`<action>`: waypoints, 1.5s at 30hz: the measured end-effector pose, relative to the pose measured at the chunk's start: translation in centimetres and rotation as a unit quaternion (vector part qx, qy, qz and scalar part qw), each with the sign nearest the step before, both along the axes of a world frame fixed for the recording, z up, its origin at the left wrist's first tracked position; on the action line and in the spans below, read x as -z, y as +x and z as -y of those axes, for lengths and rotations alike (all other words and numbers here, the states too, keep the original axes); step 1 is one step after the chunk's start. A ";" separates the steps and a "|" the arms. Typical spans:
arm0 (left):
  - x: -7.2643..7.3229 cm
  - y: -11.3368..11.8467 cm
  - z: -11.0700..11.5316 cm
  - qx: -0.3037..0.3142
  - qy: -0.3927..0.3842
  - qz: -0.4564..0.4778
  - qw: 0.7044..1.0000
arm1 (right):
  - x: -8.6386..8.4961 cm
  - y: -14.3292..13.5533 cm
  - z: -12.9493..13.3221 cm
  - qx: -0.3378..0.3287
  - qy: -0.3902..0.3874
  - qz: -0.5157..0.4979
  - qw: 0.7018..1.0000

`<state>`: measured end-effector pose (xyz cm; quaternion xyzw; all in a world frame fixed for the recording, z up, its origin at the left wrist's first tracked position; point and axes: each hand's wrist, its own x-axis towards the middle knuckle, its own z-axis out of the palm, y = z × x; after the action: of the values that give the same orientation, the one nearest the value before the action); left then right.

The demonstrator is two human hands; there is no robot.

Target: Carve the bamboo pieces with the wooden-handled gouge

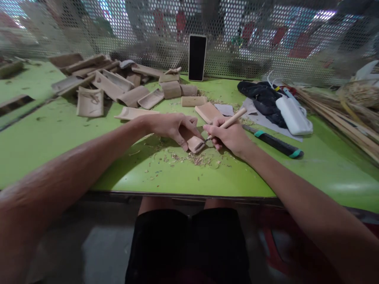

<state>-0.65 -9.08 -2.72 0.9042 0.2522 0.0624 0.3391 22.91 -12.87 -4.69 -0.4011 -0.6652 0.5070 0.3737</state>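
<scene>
My left hand (177, 128) grips a small curved piece of bamboo (194, 143) by its sides, low over the green table (166, 177). In my right hand (226, 134) is a carving tool (235, 117) with a pale wooden handle, held like a pen. Its metal tip touches the near end of the bamboo piece, or is very close to it. Wood shavings (197, 159) lie on the table just in front of the piece. Another bamboo piece (209, 112) rests behind my hands.
Many bamboo pieces (109, 85) are heaped at the back left. A phone (197, 58) leans on the mesh screen. To the right lie a black-green knife (278, 145), dark cloth (262, 98), a white object (293, 115) and long strips (340, 118).
</scene>
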 end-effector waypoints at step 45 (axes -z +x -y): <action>0.1 0.2 -0.1 -0.008 0.003 0.003 1.000 | -0.2 -0.4 0.1 0.032 -0.015 -0.004 0.999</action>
<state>-0.45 -9.02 -2.84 0.9027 0.2586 0.0686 0.3370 22.51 -12.99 -4.54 -0.4255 -0.6426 0.5066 0.3864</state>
